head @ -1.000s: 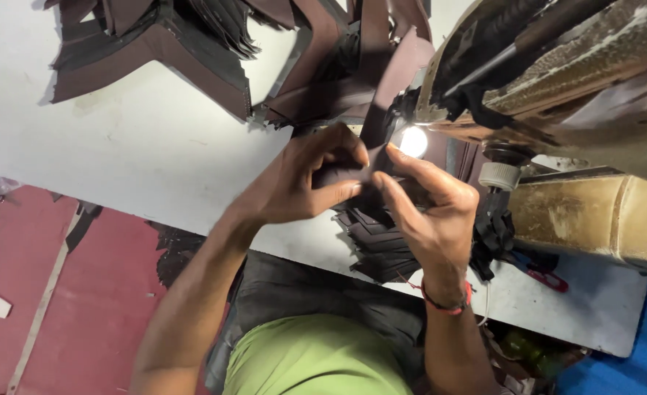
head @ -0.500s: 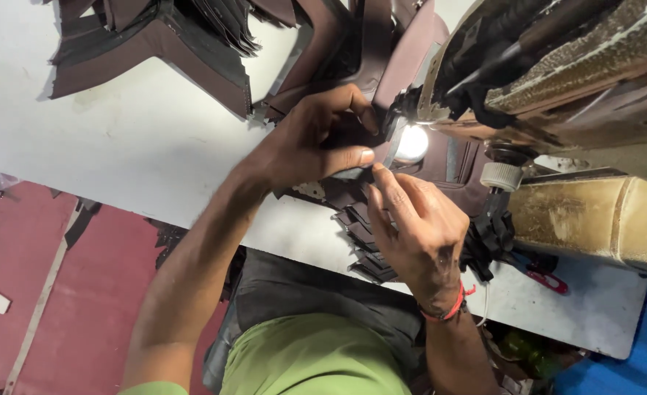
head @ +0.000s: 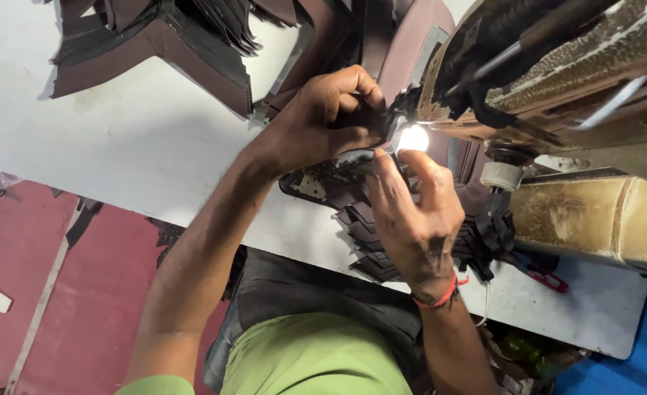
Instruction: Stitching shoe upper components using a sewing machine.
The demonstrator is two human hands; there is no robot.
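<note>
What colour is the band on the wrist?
Red-orange. The band sits on the right wrist, seen in the head view.

Both hands are working at a sewing machine [head: 557, 110]: the left hand [head: 323, 117] is pressing a dark leather piece [head: 352, 157] beside the glowing lamp [head: 413, 137], the right hand [head: 415, 212] is pinching its edge above stacked leather pieces [head: 371, 249] on the white table [head: 118, 139]

You are sitting in a stitching workshop, most likely for leather goods. An industrial sewing machine [head: 557, 80], worn and grimy, is standing at the desk's [head: 118, 146] right edge with its work lamp [head: 413, 137] glowing. Stacks of cut dark-brown pieces [head: 155, 36] are piling along the far edge, and scraps are lying on the red floor [head: 38, 292].
</note>
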